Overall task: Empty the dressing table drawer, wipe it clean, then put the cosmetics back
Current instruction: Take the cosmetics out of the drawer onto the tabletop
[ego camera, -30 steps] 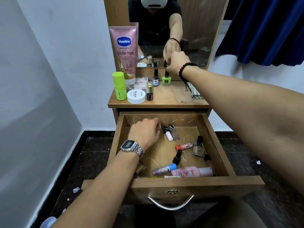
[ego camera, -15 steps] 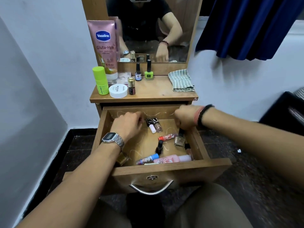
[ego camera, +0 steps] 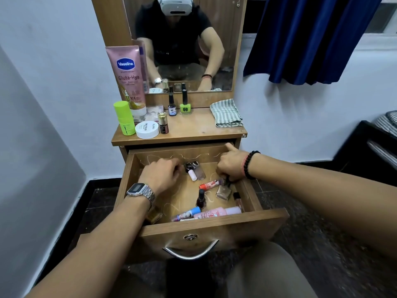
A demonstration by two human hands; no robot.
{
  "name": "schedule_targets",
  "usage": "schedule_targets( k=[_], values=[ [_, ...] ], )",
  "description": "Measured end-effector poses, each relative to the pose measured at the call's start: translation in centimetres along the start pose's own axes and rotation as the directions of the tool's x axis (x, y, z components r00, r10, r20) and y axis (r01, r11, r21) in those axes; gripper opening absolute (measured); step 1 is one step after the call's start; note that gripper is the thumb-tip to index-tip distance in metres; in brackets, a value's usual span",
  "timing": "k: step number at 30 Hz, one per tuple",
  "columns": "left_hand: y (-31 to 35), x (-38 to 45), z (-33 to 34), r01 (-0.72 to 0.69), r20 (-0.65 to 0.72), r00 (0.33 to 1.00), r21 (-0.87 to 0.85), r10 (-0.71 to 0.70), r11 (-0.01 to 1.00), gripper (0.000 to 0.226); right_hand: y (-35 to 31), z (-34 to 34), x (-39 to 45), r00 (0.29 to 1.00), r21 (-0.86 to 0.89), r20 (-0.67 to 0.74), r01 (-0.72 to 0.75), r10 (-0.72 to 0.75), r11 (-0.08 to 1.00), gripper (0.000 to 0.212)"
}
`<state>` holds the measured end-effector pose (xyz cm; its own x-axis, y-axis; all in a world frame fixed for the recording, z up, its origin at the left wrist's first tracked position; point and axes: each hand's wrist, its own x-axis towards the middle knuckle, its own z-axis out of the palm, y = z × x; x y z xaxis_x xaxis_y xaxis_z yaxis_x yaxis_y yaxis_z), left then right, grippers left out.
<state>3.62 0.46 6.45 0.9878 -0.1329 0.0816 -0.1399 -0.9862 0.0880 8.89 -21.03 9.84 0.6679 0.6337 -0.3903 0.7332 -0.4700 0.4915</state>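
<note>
Now both hands are working inside the open drawer (ego camera: pixel 212 230) of the dressing table (ego camera: pixel 199 131). The right hand (ego camera: pixel 231 166), which a second ago was reaching up to the green nail polish bottle (ego camera: pixel 185 105) on the tabletop, is curling its fingers around the black cap of a clear nail polish bottle (ego camera: pixel 224 191) by the drawer's right wall, index finger pointing toward the back corner. The left hand (ego camera: pixel 161 175), wearing a metal wristwatch (ego camera: pixel 140 191), is staying where it was at the drawer's left rear, fingers curled beside a cluster of small bottles (ego camera: pixel 194 169); whether it is gripping anything cannot be told. Lying around the hands in the drawer are a red tube (ego camera: pixel 210 184), a dark nail polish bottle (ego camera: pixel 201 200), a blue-capped tube (ego camera: pixel 187 214) and a pink bottle (ego camera: pixel 217 212) along the front. On the tabletop are standing a Vaseline tube (ego camera: pixel 129 79), a lime green bottle (ego camera: pixel 123 118), a white jar (ego camera: pixel 147 130) and a folded striped cloth (ego camera: pixel 227 112).
</note>
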Motion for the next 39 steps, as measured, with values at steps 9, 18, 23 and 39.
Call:
schedule_targets(
  k=[9, 18, 23, 39],
  values=[
    [0.1, -0.2, -0.3, 0.005, 0.004, 1.0, -0.03, -0.005, 1.0, 0.017, -1.4, -0.1, -0.5, 0.985, 0.0, 0.174, 0.019, -0.019, 1.0, 0.029],
    [-0.1, -0.1, -0.3, -0.004, 0.011, 1.0, -0.036, 0.005, 0.999, 0.019, 0.9, -2.3, -1.7, 0.999, 0.265, -0.047, 0.014, -0.002, 0.964, 0.022],
    [-0.1, -0.2, -0.4, -0.002, 0.013, 1.0, -0.061, 0.003, 0.998, 0.017, 3.8, -6.3, -3.1, 0.968, 0.608, -0.219, 0.037, 0.124, 0.793, 0.013],
    [-0.2, -0.1, -0.3, -0.016, -0.004, 1.0, -0.114, 0.016, 0.993, 0.012, 12.0, -10.0, 6.5, 0.604, 0.788, -0.32, -0.258, 0.73, 0.559, 0.029]
  ],
)
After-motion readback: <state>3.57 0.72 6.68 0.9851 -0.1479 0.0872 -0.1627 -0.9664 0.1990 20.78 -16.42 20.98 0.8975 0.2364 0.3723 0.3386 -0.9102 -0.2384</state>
